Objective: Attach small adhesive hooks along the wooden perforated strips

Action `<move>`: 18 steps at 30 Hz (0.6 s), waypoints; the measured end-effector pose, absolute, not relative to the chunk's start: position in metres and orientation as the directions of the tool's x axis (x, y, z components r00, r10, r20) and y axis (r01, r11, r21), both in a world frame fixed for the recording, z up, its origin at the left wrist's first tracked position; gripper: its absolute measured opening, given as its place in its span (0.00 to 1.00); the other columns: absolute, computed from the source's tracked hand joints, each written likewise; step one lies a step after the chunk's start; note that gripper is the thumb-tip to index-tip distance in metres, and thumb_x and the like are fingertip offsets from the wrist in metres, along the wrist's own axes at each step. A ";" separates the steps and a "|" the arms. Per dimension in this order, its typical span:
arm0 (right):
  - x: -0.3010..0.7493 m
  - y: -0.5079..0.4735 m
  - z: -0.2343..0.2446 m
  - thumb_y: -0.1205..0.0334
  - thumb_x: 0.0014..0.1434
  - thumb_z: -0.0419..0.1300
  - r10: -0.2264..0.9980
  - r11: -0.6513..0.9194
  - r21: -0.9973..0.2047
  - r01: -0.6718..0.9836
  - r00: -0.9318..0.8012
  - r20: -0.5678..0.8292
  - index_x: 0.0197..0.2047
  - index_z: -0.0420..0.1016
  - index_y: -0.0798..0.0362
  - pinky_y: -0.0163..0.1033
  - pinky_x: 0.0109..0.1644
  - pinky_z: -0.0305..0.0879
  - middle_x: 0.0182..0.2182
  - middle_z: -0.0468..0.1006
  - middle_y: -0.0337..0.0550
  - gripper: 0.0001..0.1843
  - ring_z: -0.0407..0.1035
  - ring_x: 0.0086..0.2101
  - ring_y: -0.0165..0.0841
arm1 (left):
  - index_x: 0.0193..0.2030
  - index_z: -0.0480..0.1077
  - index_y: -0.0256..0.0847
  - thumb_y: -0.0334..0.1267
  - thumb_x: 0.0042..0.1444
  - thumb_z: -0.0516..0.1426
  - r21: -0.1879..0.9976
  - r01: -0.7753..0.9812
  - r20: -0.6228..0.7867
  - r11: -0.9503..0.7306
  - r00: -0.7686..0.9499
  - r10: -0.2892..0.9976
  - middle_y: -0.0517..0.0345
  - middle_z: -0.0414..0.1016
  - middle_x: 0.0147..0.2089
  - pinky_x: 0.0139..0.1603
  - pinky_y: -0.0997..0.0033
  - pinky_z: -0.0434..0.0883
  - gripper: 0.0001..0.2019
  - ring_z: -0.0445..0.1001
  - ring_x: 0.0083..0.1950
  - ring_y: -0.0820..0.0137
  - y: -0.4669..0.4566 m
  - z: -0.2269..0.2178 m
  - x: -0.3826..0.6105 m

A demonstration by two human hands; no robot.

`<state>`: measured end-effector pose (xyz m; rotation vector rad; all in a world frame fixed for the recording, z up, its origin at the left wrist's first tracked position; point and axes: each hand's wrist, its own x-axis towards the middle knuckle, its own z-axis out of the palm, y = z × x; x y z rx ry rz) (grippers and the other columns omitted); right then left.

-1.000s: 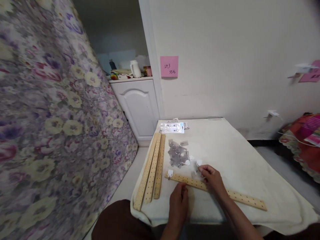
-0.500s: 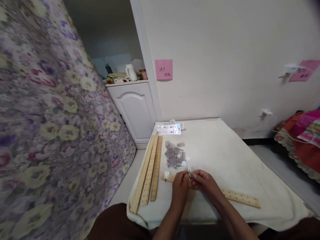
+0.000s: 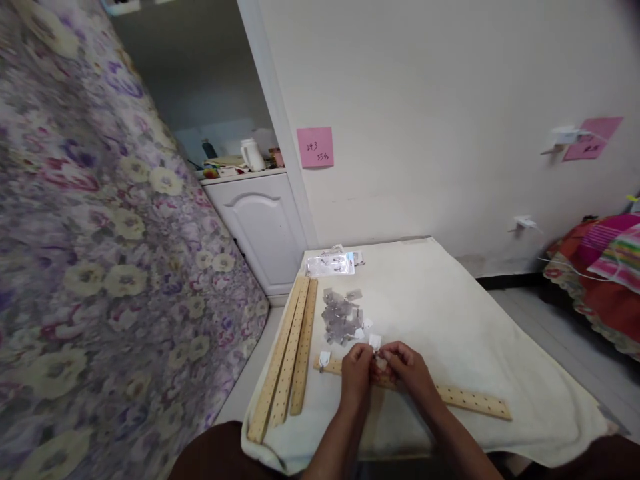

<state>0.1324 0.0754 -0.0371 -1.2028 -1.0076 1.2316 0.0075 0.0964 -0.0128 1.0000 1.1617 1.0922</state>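
Observation:
A perforated wooden strip point(image 3: 470, 400) lies across the near part of the table, partly hidden by my hands. Near its left end hangs a white tag on a small metal clip point(image 3: 324, 361). Over the strip's middle, my left hand point(image 3: 357, 373) and my right hand point(image 3: 407, 365) meet with fingertips pinched together. Between them is a second small metal clip with a white tag point(image 3: 375, 341); the metal part is mostly covered by fingers. Just beyond lies a pile of small greyish, translucent tagged pieces point(image 3: 341, 317).
Several perforated wooden strips point(image 3: 301, 347) lie lengthwise on the left of the cloth-covered table point(image 3: 440, 313). A clear plastic package point(image 3: 330, 264) rests at the far edge. A floral curtain point(image 3: 120, 267) hangs to the left, a white cabinet point(image 3: 255, 227) behind it.
The white tag between my hands has dropped closer to my fingertips, and my hands remain together over the strip. The whole view has shifted slightly.

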 end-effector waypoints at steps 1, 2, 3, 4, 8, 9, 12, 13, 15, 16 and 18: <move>0.135 0.074 -0.038 0.48 0.50 0.61 0.990 -0.049 -0.994 -0.102 0.129 -0.062 0.33 0.73 0.54 0.34 0.23 0.60 0.16 0.69 0.34 0.17 0.63 0.18 0.28 | 0.22 0.64 0.41 0.46 0.44 0.59 0.965 -0.159 -0.203 0.211 0.063 0.977 0.67 0.64 0.16 0.21 0.76 0.58 0.12 0.64 0.19 0.75 0.097 -0.013 0.009; 0.137 0.073 -0.038 0.50 0.50 0.60 0.986 -0.052 -0.996 -0.072 0.152 -0.062 0.34 0.73 0.54 0.33 0.22 0.59 0.14 0.68 0.32 0.16 0.62 0.17 0.28 | 0.24 0.64 0.41 0.46 0.44 0.59 0.954 -0.195 -0.221 0.230 0.066 0.973 0.67 0.65 0.16 0.21 0.77 0.57 0.12 0.64 0.19 0.75 0.097 -0.014 0.011; 0.139 0.072 -0.038 0.51 0.50 0.60 0.985 -0.056 -0.997 -0.049 0.163 -0.063 0.36 0.73 0.54 0.33 0.22 0.59 0.14 0.67 0.32 0.16 0.62 0.16 0.28 | 0.25 0.64 0.41 0.46 0.44 0.59 0.941 -0.232 -0.238 0.248 0.071 0.969 0.67 0.65 0.17 0.20 0.77 0.57 0.12 0.65 0.19 0.75 0.097 -0.014 0.012; 0.140 0.071 -0.038 0.52 0.50 0.60 0.985 -0.059 -0.998 -0.034 0.158 -0.064 0.38 0.73 0.54 0.33 0.21 0.59 0.15 0.69 0.33 0.16 0.63 0.16 0.28 | 0.25 0.64 0.41 0.46 0.44 0.59 0.926 -0.269 -0.252 0.265 0.080 0.964 0.67 0.65 0.18 0.20 0.78 0.56 0.12 0.64 0.19 0.76 0.097 -0.013 0.014; 0.145 0.070 -0.037 0.56 0.50 0.60 0.997 -0.039 -0.999 -0.021 0.071 -0.040 0.43 0.73 0.53 0.35 0.23 0.63 0.35 0.79 0.44 0.18 0.69 0.21 0.29 | 0.26 0.62 0.40 0.45 0.42 0.61 0.866 -0.384 -0.288 0.320 0.139 0.947 0.68 0.64 0.19 0.21 0.79 0.56 0.13 0.61 0.18 0.80 0.097 -0.010 0.020; 0.146 0.071 -0.037 0.57 0.49 0.60 0.998 -0.024 -0.999 -0.025 0.059 -0.025 0.43 0.73 0.53 0.35 0.25 0.65 0.39 0.79 0.46 0.17 0.71 0.23 0.31 | 0.26 0.62 0.40 0.45 0.41 0.61 0.855 -0.401 -0.292 0.330 0.155 0.944 0.68 0.64 0.19 0.21 0.79 0.56 0.14 0.61 0.18 0.80 0.096 -0.008 0.022; 0.150 0.074 -0.038 0.58 0.49 0.62 1.000 -0.002 -0.996 -0.091 0.024 -0.004 0.43 0.74 0.53 0.37 0.31 0.68 0.38 0.79 0.46 0.17 0.73 0.30 0.34 | 0.26 0.62 0.40 0.45 0.42 0.61 0.833 -0.428 -0.295 0.350 0.191 0.936 0.67 0.64 0.20 0.21 0.78 0.58 0.13 0.61 0.18 0.79 0.095 -0.004 0.026; 0.151 0.075 -0.040 0.57 0.49 0.63 1.000 -0.018 -0.989 -0.145 -0.001 -0.018 0.43 0.73 0.53 0.37 0.31 0.68 0.38 0.79 0.45 0.17 0.73 0.30 0.33 | 0.26 0.62 0.40 0.46 0.43 0.61 0.830 -0.431 -0.296 0.355 0.199 0.934 0.67 0.64 0.20 0.21 0.77 0.59 0.13 0.61 0.19 0.79 0.094 -0.003 0.026; 0.153 0.077 -0.043 0.54 0.48 0.64 0.996 -0.080 -0.959 -0.272 -0.045 -0.070 0.44 0.72 0.52 0.35 0.28 0.66 0.35 0.78 0.43 0.20 0.71 0.26 0.31 | 0.26 0.63 0.40 0.46 0.43 0.61 0.829 -0.425 -0.301 0.362 0.207 0.931 0.67 0.63 0.19 0.21 0.77 0.58 0.13 0.60 0.19 0.79 0.093 -0.003 0.027; 0.154 0.078 -0.044 0.53 0.47 0.65 0.994 -0.108 -0.939 -0.328 -0.048 -0.097 0.43 0.72 0.52 0.35 0.27 0.65 0.32 0.78 0.42 0.20 0.70 0.24 0.29 | 0.26 0.63 0.40 0.46 0.43 0.61 0.832 -0.419 -0.303 0.363 0.204 0.931 0.67 0.63 0.19 0.21 0.78 0.57 0.13 0.60 0.19 0.79 0.093 -0.004 0.027; 0.154 0.078 -0.046 0.52 0.45 0.66 0.992 -0.123 -0.912 -0.391 -0.011 -0.129 0.40 0.72 0.53 0.34 0.27 0.64 0.27 0.76 0.38 0.20 0.68 0.22 0.27 | 0.25 0.63 0.40 0.44 0.43 0.61 0.846 -0.398 -0.303 0.353 0.185 0.935 0.67 0.62 0.19 0.21 0.79 0.55 0.13 0.58 0.19 0.80 0.094 -0.007 0.026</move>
